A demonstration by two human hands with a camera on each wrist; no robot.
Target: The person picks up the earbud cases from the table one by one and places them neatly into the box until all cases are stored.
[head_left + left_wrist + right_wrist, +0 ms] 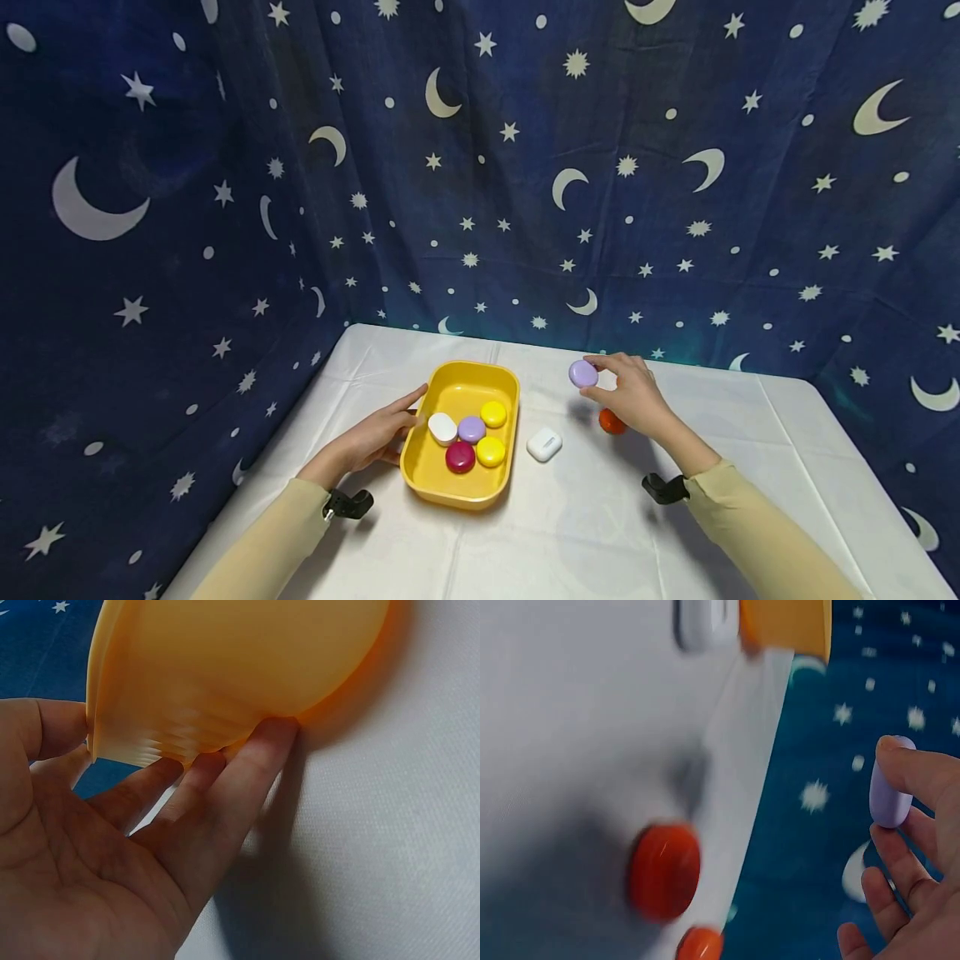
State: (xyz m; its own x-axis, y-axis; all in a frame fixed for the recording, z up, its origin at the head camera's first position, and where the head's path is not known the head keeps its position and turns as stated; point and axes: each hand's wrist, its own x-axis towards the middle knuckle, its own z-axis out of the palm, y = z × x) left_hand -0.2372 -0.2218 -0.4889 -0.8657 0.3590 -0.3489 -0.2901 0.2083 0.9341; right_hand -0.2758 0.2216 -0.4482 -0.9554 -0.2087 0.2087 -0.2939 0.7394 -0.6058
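In the head view, my right hand (632, 392) is raised over the table, pinching a glossy lilac disc (582, 374) between thumb and fingertips. The right wrist view catches that disc (892, 787) edge-on, the other fingers spread below it. My left hand (378, 433) rests against the left side of a yellow tray (431, 492), its fairly straight fingers touching the outer wall (247, 667). Inside the tray lie a white rounded piece (442, 428), a lilac disc (472, 429), a dark red disc (460, 457) and two yellow discs (492, 414).
A small white rounded case (544, 444) lies right of the tray. Beneath my right hand is an orange-red disc (612, 422), and a second orange one (700, 945) shows near it in the right wrist view. A dark blue curtain (525, 167) hangs behind the white-covered table (570, 533).
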